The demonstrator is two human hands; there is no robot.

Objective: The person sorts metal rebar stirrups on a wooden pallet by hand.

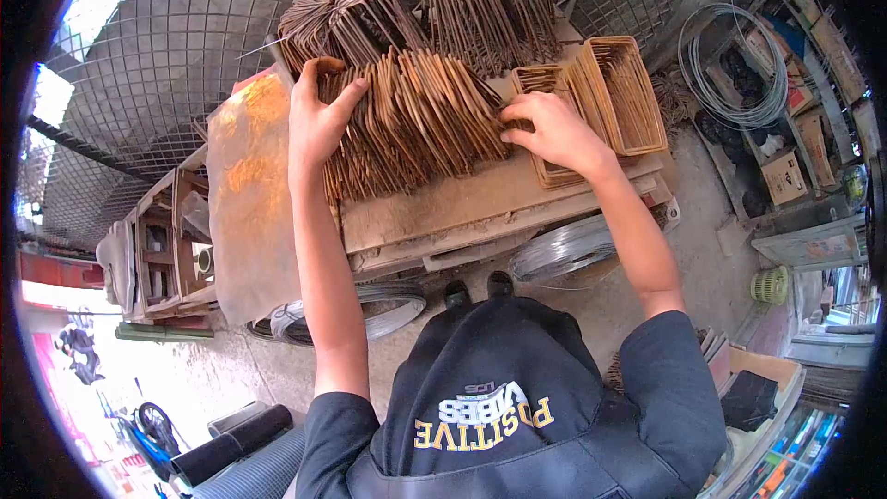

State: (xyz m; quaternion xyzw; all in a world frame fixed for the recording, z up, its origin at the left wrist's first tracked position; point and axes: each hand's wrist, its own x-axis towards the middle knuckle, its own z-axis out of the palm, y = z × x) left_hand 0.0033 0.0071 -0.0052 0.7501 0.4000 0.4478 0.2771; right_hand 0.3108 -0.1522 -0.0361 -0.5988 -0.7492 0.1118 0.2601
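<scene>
A long row of rusty steel stirrups (416, 120), bent wire frames packed side by side, stands on a wooden worktable (443, 212). My left hand (319, 120) is at the row's left end, its fingers curled over the frames and its thumb on their upper edges. At the right end, the curled fingers and thumb of my right hand (554, 132) grip the last frames. Their fingertips are partly hidden among the bars. Just beyond my right hand stand yellowish-brown rectangular stirrups (625, 97), stacked together, some of them behind the hand.
Two bundles of darker stirrups, a left one (346, 14) and a right one (485, 5), stand at the table's back against a wire mesh (199, 32). Wire coils (564, 249) lie below the front edge. Another wire coil (735, 65) hangs at right. A stained sheet (254, 194) covers the left side.
</scene>
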